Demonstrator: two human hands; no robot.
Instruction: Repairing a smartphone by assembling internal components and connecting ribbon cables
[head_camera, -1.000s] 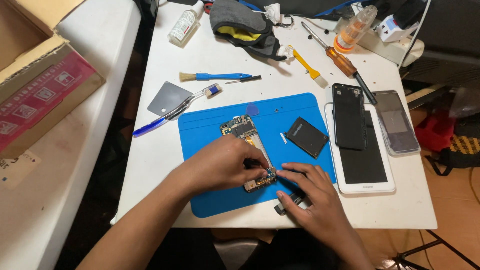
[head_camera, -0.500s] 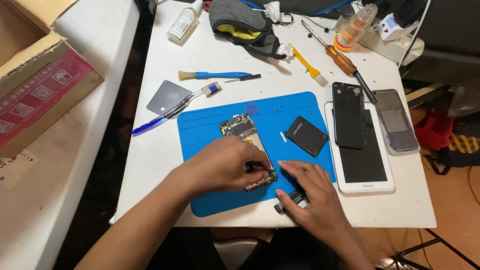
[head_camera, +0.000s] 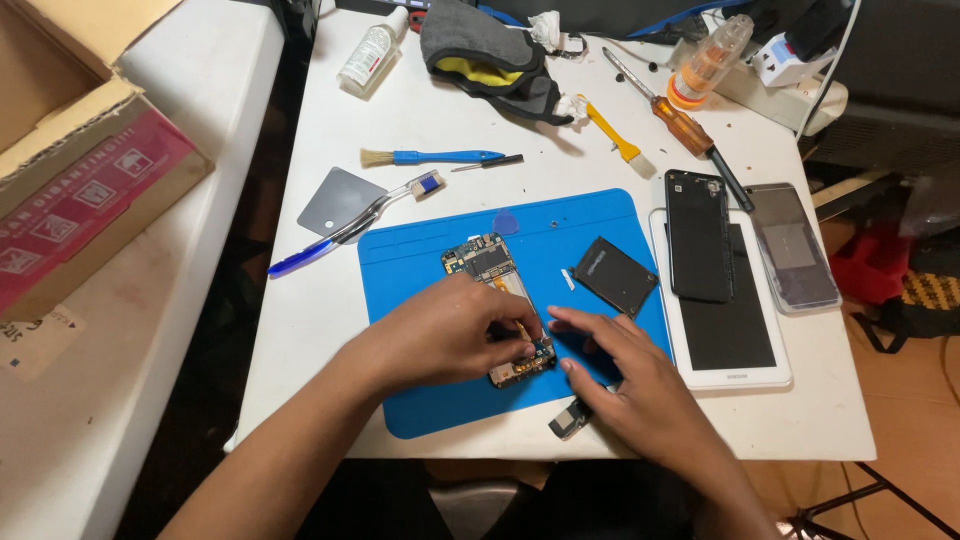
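Since a second ago our left hand (head_camera: 450, 335) has stayed pressed over the opened phone board (head_camera: 497, 295) at the centre of the blue work mat (head_camera: 420, 400), fingertips pinched narrowly on a small part at the board's lower end. Our right hand (head_camera: 625, 385) has slid a little towards 9 o'clock, fingers loosely spread and holding nothing we can make out, its fingertips now just beside the left. We judge the work remains fine handling at the board's lower edge.

At 2 o'clock of the board lies a black battery (head_camera: 614, 276); further right, a black back cover (head_camera: 698, 235) rests on a white tablet (head_camera: 735, 370). A small dark part (head_camera: 568, 420) at the mat's near edge lies under the right wrist and could be knocked.
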